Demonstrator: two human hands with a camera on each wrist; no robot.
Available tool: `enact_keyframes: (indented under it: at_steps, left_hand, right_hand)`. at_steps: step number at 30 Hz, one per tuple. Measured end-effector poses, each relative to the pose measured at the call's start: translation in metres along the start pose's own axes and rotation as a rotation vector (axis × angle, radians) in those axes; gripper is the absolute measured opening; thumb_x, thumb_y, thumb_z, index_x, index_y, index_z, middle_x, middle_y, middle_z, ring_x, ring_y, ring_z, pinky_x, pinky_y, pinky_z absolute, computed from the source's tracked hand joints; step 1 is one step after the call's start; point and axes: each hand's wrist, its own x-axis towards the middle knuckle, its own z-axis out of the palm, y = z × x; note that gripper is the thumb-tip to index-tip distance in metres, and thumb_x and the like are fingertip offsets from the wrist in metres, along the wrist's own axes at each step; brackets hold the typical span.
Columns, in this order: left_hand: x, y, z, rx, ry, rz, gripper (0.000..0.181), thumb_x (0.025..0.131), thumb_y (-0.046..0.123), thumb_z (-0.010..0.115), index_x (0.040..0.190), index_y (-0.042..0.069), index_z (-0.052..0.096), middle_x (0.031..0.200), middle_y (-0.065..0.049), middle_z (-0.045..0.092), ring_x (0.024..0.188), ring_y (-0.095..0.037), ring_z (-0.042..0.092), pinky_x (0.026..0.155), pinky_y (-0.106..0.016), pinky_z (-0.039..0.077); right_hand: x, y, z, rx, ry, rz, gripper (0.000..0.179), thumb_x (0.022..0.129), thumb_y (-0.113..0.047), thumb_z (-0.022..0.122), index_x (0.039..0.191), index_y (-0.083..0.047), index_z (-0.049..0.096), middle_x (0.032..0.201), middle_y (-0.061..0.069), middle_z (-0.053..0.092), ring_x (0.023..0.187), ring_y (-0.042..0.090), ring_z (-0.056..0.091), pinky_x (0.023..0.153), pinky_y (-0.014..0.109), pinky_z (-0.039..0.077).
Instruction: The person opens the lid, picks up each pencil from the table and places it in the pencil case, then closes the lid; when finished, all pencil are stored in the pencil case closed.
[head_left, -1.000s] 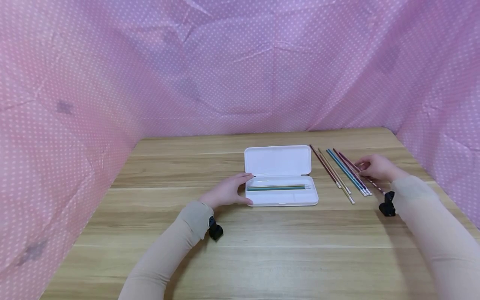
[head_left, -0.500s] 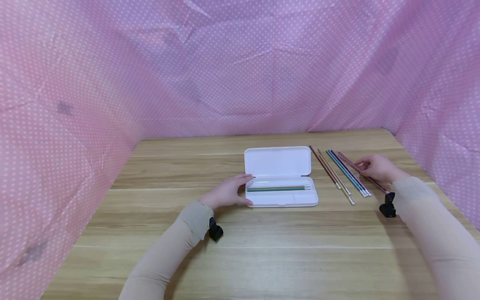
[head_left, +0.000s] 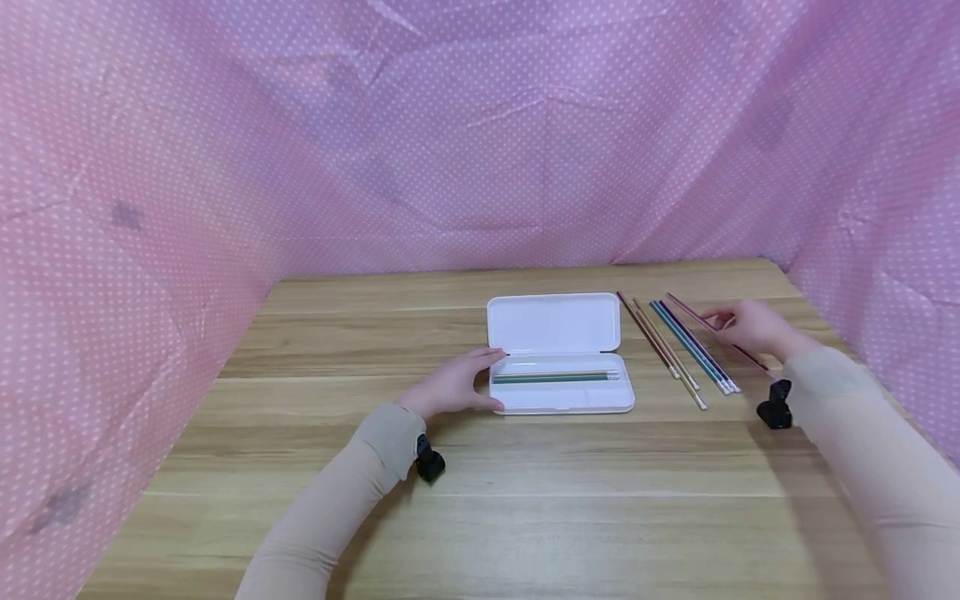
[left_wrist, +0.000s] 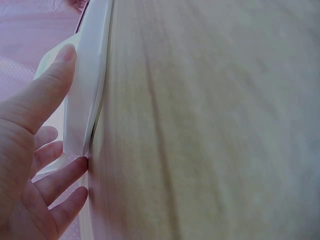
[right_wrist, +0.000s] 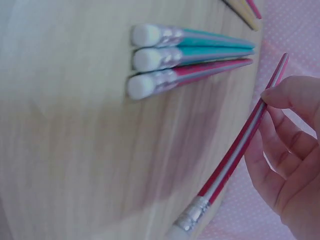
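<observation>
My left hand [head_left: 456,382] grips the left end of an open white pencil case [head_left: 562,406]. In the left wrist view its thumb presses the case's side wall [left_wrist: 82,107], with the fingers at the end. A few pencils [head_left: 555,377], green and yellowish, lie inside the tray. To the right, my right hand [head_left: 753,327] pinches a dark red pencil [right_wrist: 235,142] between thumb and fingers. That pencil has a silver stripe and a white eraser, and slants over the table. Beside it lie two teal pencils [right_wrist: 215,39] and one purple-red pencil [right_wrist: 210,71], erasers toward me.
Between the case and the teal pencils lie several brown and tan pencils [head_left: 663,346]. The case's lid [head_left: 553,323] is folded back on the wooden table [head_left: 525,517]. A pink dotted cloth [head_left: 480,150] hangs behind and at both sides.
My right hand has separated the dark red pencil from the row of pencils and raised it a little. The left hand stays on the case.
</observation>
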Motion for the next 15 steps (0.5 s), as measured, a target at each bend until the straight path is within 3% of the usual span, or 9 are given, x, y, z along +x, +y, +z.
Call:
enact_keyframes:
  at_steps: [6,15]
  left_hand:
    - [0.0,0.001,-0.001,0.004,-0.01,-0.001,0.089,0.075,0.044,0.078,0.148,0.015,0.035,0.153,-0.005,0.033,0.14,-0.023,0.031,0.115,-0.036,0.028]
    - [0.001,0.001,0.0,0.001,-0.006,-0.01,0.089,0.074,0.044,0.078,0.148,0.016,0.035,0.152,-0.004,0.034,0.14,-0.022,0.032,0.114,-0.036,0.029]
  right_hand:
    - [0.0,-0.015,-0.004,-0.003,0.012,-0.034,0.036,0.081,-0.003,0.064,0.115,0.009,0.061,0.086,0.011,0.064,0.081,0.024,0.061,0.066,0.029,0.046]
    - [-0.001,-0.034,-0.005,-0.001,0.042,-0.089,0.037,0.082,-0.007,0.066,0.116,0.005,0.063,0.087,0.007,0.064,0.077,0.014,0.057,0.063,0.024,0.045]
